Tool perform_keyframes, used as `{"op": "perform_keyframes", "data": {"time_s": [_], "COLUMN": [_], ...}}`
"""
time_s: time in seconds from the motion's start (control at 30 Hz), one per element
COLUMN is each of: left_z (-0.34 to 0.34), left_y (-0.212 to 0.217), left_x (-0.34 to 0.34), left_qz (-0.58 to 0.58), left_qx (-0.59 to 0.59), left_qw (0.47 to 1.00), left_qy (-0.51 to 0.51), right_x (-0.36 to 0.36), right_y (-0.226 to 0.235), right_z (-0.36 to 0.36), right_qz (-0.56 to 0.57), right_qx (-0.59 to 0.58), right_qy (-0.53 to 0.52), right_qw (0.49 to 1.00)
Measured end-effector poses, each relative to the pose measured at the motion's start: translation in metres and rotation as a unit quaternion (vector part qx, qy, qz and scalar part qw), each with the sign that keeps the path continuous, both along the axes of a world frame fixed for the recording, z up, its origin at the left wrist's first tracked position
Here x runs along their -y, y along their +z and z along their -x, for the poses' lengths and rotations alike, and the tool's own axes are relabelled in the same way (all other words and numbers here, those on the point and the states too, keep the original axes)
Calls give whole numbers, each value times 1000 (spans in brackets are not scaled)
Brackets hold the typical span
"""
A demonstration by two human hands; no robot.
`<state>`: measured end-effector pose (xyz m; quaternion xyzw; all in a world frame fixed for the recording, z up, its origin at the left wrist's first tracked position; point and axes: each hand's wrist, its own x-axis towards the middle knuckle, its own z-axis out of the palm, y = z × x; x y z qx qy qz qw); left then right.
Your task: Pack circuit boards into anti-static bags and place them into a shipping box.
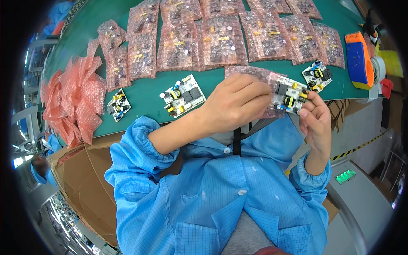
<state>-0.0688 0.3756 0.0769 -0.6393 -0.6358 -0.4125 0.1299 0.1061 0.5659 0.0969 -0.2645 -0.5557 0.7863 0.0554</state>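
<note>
My right hand grips the outer edge of a white circuit board with yellow and black parts. The board's other end sits at the mouth of a pink bubble-wrap bag, partly inside it as far as I can see. Closed on that bag is my left hand, its fingertips partly hidden behind the knuckles. Bare circuit boards lie on the green table: one board beside my left wrist, a smaller-looking board farther left, and another board just beyond my right hand.
Bagged boards lie in rows along the far side of the table. A heap of flat pink bubble bags is at the left. An orange and blue tape dispenser stands at the right. Below the table's left edge is a cardboard box.
</note>
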Motion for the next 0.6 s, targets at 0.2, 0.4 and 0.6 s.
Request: {"op": "perform_keyframes", "data": {"time_s": [0.2, 0.4, 0.6], "left_z": [0, 5, 3], "left_y": [6, 8, 7], "left_x": [0, 2, 5], "left_qz": [-58, -70, -51], "left_qx": [4, -19, -82], "left_qw": [998, 997, 995], "left_qy": [15, 28, 22], "right_x": [-1, -2, -9], "right_y": [2, 6, 7], "right_z": [0, 1, 0], "right_qz": [-53, -3, -37], "right_qx": [20, -19, -8], "right_qy": [80, 15, 69], "right_qw": [995, 1000, 997]}}
